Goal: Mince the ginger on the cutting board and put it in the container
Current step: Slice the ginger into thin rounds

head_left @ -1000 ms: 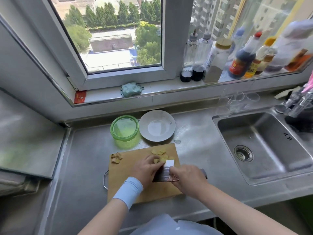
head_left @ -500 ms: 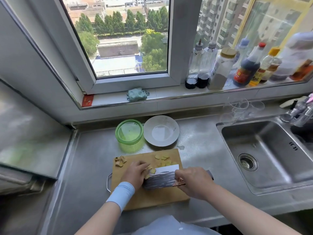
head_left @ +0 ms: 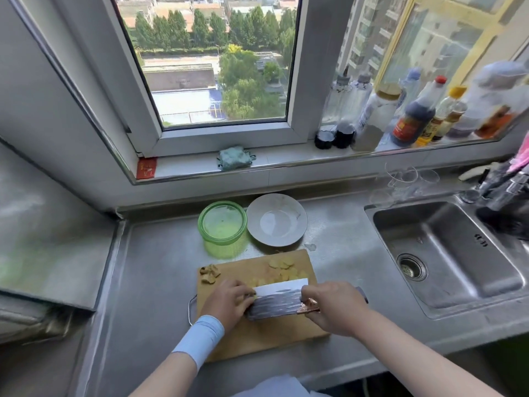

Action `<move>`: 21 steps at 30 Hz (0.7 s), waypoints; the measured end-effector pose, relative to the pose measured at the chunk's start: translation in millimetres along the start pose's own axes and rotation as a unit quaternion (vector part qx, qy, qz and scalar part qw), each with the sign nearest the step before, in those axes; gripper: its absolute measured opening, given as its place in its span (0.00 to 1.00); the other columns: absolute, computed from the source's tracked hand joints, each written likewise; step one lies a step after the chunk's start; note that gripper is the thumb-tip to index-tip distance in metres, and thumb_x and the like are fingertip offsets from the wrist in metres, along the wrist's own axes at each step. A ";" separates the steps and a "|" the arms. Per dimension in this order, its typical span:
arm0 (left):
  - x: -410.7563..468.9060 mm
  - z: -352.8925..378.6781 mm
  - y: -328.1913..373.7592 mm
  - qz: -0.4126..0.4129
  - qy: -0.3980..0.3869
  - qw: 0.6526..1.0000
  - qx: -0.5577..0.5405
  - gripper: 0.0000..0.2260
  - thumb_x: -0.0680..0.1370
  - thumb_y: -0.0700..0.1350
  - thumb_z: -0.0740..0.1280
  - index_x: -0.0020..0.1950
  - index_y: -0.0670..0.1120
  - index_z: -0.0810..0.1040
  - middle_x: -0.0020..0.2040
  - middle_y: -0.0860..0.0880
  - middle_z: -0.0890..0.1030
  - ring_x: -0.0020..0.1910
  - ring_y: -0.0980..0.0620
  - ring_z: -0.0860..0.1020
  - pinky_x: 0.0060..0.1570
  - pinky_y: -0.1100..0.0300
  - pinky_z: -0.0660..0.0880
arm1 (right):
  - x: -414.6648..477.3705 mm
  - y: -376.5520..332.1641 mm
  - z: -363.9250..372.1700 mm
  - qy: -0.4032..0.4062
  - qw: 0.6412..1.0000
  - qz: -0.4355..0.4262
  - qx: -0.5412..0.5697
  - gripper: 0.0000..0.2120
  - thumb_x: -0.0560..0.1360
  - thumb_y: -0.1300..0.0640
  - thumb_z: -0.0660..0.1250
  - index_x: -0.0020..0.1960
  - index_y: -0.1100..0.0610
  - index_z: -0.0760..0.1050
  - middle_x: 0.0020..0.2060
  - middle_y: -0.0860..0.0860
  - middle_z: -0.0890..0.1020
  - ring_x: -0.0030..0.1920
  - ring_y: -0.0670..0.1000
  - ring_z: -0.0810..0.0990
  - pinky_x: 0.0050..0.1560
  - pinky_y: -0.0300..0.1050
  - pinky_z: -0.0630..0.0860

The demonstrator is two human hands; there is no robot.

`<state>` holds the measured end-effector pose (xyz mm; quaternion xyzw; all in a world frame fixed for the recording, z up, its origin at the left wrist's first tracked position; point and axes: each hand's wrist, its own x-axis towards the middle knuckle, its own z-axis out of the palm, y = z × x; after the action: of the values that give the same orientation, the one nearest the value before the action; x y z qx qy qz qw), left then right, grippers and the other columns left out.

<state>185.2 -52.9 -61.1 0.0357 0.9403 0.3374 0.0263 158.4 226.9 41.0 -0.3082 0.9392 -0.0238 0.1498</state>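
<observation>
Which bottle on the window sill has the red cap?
The bottle of dark sauce with the red label; its neighbours carry yellow, blue or grey caps.

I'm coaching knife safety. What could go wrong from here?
The left hand pins ginger right against the cleaver that the right hand grips, so a slip could nick its fingers. Loose slices lie near the cutting board far edge and might get knocked onto the counter.
</observation>
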 end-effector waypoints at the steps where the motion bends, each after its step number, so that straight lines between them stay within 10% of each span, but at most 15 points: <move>1: 2.7 -0.9 -2.0 -0.016 -0.008 1.000 -0.005 0.04 0.75 0.48 0.73 0.47 0.52 0.86 0.45 0.58 0.76 0.46 0.53 0.76 0.49 0.56 0.76 | 0.1 -3.3 -0.5 -0.002 1.000 0.005 -0.004 0.14 0.78 0.43 0.62 0.60 0.47 0.73 0.51 0.47 0.82 0.51 0.55 0.81 0.41 0.46 0.66; 21: 22.1 19.6 17.5 -0.080 -0.079 0.992 -0.058 0.20 0.78 0.39 0.67 0.70 0.45 0.74 0.60 0.47 0.77 0.62 0.47 0.74 0.65 0.57 0.69 | -35.2 8.2 5.8 0.051 0.907 0.282 0.309 0.05 0.78 0.47 0.67 0.43 0.42 0.73 0.33 0.46 0.82 0.35 0.45 0.78 0.40 0.45 0.73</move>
<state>165.5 -25.2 -65.6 -0.0146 0.9139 0.3843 0.1297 182.4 254.5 43.7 0.0334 0.9387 -0.2855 0.1903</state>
